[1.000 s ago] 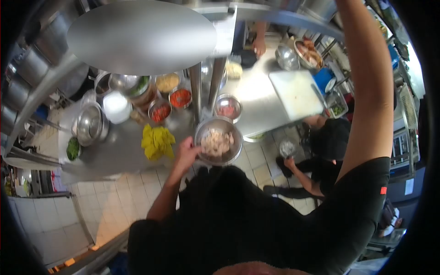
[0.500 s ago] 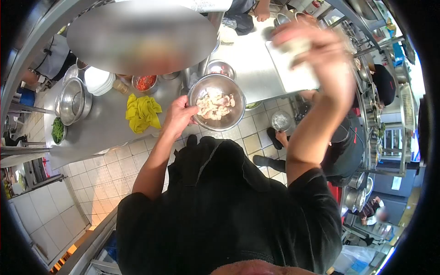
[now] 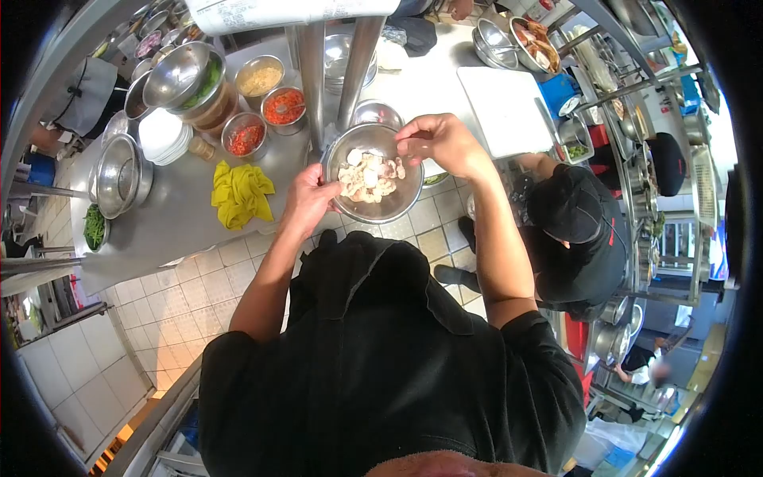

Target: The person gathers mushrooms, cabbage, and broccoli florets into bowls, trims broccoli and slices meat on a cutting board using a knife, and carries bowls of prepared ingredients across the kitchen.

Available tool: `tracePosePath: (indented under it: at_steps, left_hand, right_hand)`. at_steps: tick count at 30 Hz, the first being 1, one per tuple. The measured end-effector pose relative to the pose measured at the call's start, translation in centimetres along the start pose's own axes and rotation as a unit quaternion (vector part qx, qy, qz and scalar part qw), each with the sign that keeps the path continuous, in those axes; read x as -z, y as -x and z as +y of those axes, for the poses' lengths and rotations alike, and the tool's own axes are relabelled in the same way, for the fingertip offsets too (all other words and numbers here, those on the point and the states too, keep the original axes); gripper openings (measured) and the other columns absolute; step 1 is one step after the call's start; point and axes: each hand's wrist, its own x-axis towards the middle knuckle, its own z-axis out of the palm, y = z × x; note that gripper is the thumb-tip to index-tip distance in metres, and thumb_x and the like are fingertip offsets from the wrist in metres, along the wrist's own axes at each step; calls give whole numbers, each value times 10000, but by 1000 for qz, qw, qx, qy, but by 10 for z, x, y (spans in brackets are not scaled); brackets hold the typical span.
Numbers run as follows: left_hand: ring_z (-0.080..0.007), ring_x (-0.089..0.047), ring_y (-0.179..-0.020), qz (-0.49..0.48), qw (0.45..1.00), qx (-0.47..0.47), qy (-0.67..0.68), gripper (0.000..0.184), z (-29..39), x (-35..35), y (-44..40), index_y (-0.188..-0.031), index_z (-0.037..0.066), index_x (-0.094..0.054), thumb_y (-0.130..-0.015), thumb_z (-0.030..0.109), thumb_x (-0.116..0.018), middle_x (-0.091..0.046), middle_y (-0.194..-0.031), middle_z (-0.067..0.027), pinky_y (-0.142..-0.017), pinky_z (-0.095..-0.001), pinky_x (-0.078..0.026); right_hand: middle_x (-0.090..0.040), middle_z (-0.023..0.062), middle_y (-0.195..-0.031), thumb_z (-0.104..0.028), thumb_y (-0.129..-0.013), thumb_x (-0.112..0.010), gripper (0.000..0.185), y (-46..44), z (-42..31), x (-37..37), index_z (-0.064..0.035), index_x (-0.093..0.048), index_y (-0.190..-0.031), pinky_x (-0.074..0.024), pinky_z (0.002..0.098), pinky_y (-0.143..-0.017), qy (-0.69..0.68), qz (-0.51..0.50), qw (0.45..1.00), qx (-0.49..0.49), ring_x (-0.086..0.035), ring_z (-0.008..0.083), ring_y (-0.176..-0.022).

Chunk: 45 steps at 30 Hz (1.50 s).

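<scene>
A steel mixing bowl (image 3: 412, 194) hangs in front of my apron, its rim gripped at the left by my left hand (image 3: 306, 199), thumb on the inside. Pale chunks of food (image 3: 368, 179), perhaps raw meat, lie in it with a few whiter pieces; I cannot tell exactly what they are. Over the bowl's right rim is my right hand (image 3: 439, 145). Its fingers are loosely bent and apart, and nothing shows between them.
Behind the bowl stands another metal bowl (image 3: 380, 114). A white cutting board (image 3: 505, 111) lies to the right; a yellow cloth (image 3: 242, 195) and containers of chopped red food (image 3: 244, 137) are left. Metal posts (image 3: 362, 67) rise behind. A co-worker in a black cap (image 3: 566, 205) is close on the right.
My right hand has swung down and left from above the cutting board to the bowl. Whiter pieces now show among the food. My left hand still holds the bowl.
</scene>
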Motion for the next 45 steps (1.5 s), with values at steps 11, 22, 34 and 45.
tracePosePath:
  at_steps: [11,22,34,45]
  left_hand:
    - [-110,-563,-606,12,995,-38,-86,139,-3,7,1,-917,36,-599,-790,60,-648,-575,-751,-31,-494,-257,-474]
    - [-123,-610,-618,5,999,-19,-34,181,-31,18,-2,-904,-16,-610,-763,74,-679,-617,-740,-54,-526,-270,-512]
    - [-121,-589,-647,39,998,-38,-29,146,-80,37,-8,-865,-6,-591,-760,69,-659,-582,-719,-37,-541,-267,-483]
    - [-127,-609,-665,37,999,-23,31,153,-56,31,13,-904,-5,-593,-770,43,-651,-605,-751,-42,-577,-275,-519]
  right_hand:
    - [-697,122,-854,-215,-724,-788,373,11,29,-24,4,-664,-1000,-516,339,-739,275,2,956,97,-662,203,-800]
    - [-660,100,-861,-97,-856,-636,144,83,-310,163,13,-642,-949,-497,254,-551,245,539,749,297,-639,149,-768]
    - [-672,86,-884,-210,-808,-661,349,-45,-334,314,-2,-651,-1087,-507,316,-656,568,251,782,48,-595,168,-731]
    - [-678,85,-911,-239,-796,-651,334,-64,-338,350,-29,-666,-1055,-499,337,-698,609,248,753,29,-601,173,-778]
